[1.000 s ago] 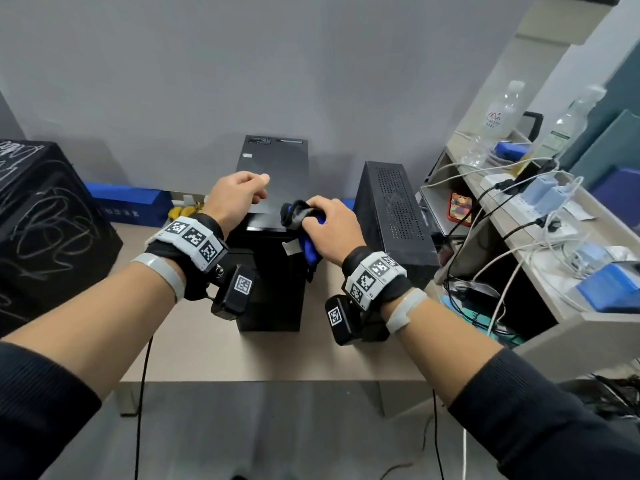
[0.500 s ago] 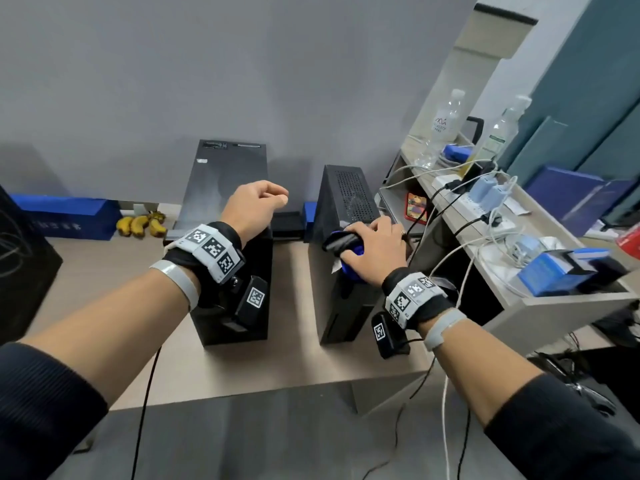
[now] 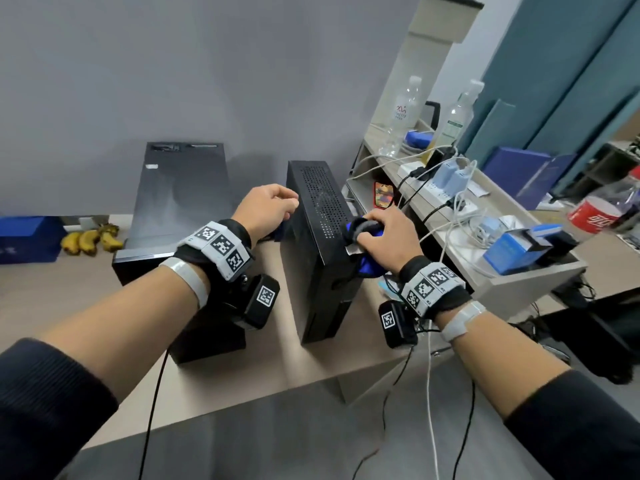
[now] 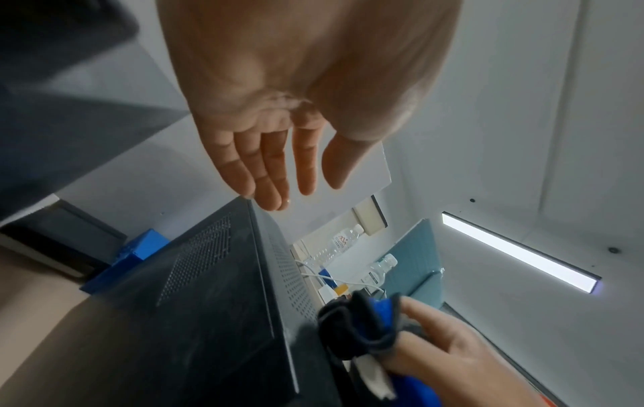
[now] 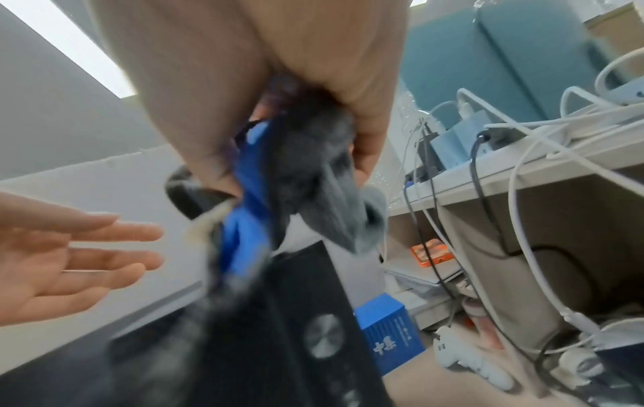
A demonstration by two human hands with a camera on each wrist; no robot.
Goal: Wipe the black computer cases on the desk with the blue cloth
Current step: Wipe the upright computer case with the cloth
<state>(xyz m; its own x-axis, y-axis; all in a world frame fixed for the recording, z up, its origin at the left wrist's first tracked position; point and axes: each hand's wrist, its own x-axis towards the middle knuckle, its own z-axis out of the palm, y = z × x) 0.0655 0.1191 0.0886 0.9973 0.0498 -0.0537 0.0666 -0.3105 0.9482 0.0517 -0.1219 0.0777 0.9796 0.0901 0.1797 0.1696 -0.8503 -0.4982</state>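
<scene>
Right hand clutches bunched blue-grey cloth on slim perforated black computer case, frame centre. Left hand, fingers relaxed, empty, at case's upper edge. Cable-tangled shelf crowds right; bananas far left.

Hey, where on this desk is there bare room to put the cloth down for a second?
Bare desk lies left of the wide case, below the bananas. Another bare strip runs along the front edge, before the slim case. The gap between the cases is narrow. The shelf on the right is crowded with cables, chargers and bottles.
</scene>
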